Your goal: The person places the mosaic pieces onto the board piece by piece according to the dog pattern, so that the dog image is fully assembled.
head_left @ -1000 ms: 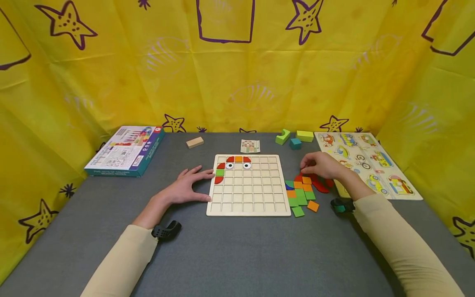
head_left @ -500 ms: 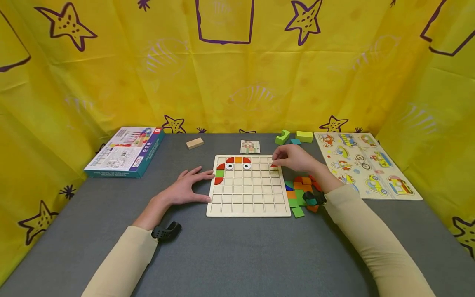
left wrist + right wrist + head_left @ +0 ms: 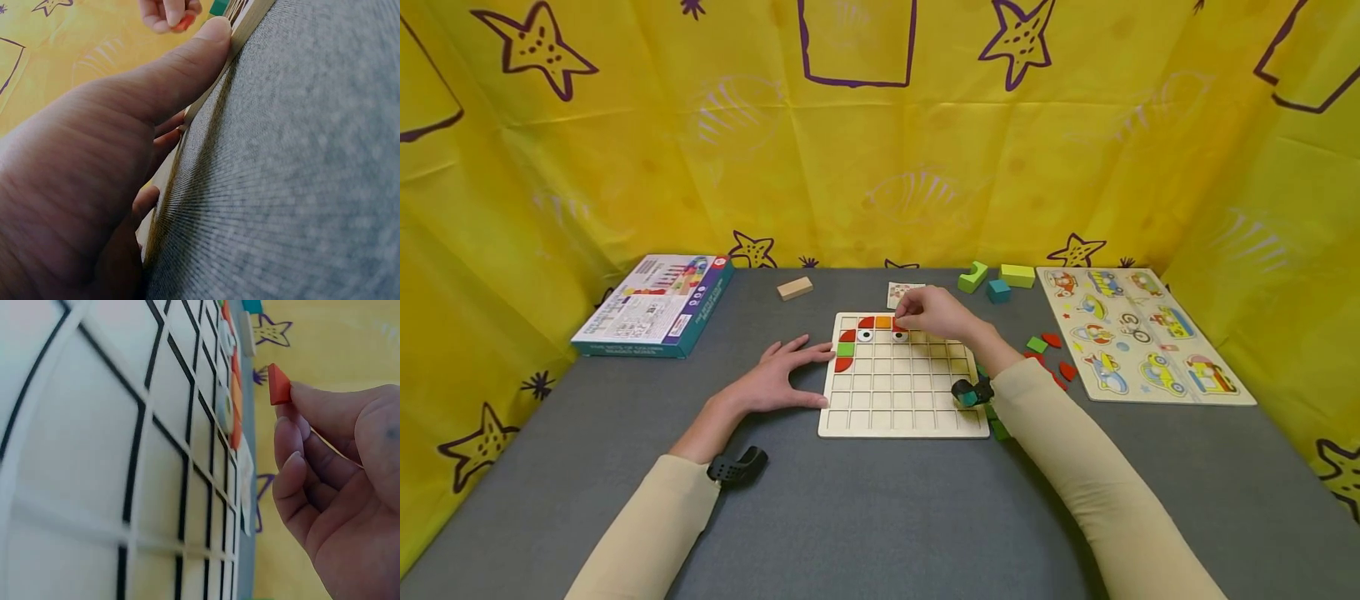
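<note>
My left hand lies against the left edge of the pale wooden grid board, fingers and thumb stretched along its rim. With thumb and fingertips my right hand pinches a small red wedge-shaped tile, held up over the board's far rows. Red quarter-round tiles, an orange square tile, a green square tile and two eye tiles sit in the upper left cells. My right hand overlaps the picture card behind the board.
Loose red tiles and a green tile lie right of the board; my right forearm hides others. Farther right is a picture puzzle board. Coloured blocks, a wooden block and a box stand at the back.
My right hand has moved left from the loose tile pile, over the board's right side, to its far rows, carrying the red tile. My left hand has stayed in place.
</note>
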The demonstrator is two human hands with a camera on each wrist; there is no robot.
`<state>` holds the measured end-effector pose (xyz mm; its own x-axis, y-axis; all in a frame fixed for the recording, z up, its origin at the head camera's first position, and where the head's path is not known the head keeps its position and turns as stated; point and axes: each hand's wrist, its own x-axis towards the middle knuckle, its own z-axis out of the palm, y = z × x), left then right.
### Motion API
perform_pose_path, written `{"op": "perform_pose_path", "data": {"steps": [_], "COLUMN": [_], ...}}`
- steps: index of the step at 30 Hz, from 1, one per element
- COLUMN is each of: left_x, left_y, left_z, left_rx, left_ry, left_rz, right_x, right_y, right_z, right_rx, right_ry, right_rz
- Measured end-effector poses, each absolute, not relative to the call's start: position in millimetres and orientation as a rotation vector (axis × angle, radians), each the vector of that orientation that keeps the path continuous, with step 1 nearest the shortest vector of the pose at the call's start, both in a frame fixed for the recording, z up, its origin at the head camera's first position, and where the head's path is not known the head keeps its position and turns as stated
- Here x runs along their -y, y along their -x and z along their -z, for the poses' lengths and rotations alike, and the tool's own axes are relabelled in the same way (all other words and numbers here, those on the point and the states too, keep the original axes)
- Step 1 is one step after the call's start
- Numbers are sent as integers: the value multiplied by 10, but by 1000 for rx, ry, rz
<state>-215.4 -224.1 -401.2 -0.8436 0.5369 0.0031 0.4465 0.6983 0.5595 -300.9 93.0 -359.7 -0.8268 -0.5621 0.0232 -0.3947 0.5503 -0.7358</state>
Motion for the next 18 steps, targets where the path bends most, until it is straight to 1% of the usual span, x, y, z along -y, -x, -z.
{"op": "perform_pose_path", "data": {"steps": [9,18], "left_x": [2235,2239], "left_y": [2155,2161], "left_z": [4012,4017], "left_rx": [-2733,-2738], "left_ry": [-773,-763], "left_rz": [-833,-815], "right_x": [-663,-572], "right_y": [3073,3058], "right_z": [3706,3746], "right_rx": [-2634,-2687], "right_ry": [813,834], "right_rz": [1040,922]}}
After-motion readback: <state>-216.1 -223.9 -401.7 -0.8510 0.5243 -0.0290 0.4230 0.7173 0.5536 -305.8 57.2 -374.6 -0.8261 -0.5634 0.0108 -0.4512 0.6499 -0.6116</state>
